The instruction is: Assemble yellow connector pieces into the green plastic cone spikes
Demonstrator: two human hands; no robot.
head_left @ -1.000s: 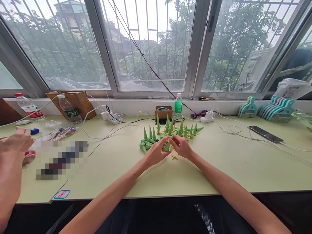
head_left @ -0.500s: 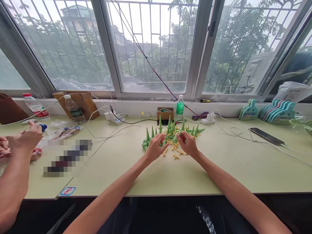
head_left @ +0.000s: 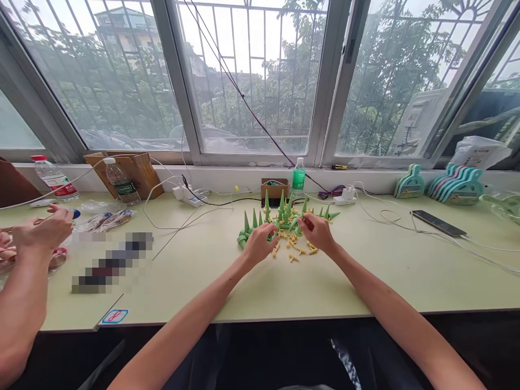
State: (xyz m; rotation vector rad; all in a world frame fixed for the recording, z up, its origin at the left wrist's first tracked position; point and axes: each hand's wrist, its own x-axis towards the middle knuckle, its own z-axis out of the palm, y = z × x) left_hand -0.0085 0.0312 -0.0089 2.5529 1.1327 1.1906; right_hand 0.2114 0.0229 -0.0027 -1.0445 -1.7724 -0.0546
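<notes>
My left hand [head_left: 260, 244] is held over the near left side of a group of green plastic pieces, its thumb and fingers closed on a small green piece that they mostly cover. Across from it, my right hand [head_left: 319, 232] pinches what looks like another green piece at its fingertips. Behind both hands, several pointed green cones [head_left: 246, 222] stand upright among curled green parts [head_left: 242, 239]. Small yellow T-shaped pegs [head_left: 293, 258] lie scattered on the table between and in front of my hands.
At the left, a co-worker's hand [head_left: 43, 233] is over plastic-wrapped items [head_left: 108, 221]. Along the window stand a green-labelled bottle [head_left: 298, 176], a small cardboard box [head_left: 275, 188], power strips [head_left: 195, 199] and teal hangers [head_left: 457, 184]. A phone [head_left: 437, 222] with a cable lies at the right.
My right hand has shifted slightly right, away from the left one. The left thumb has come closer to its fingers. More yellow pegs show between my hands. The view has moved slightly.
</notes>
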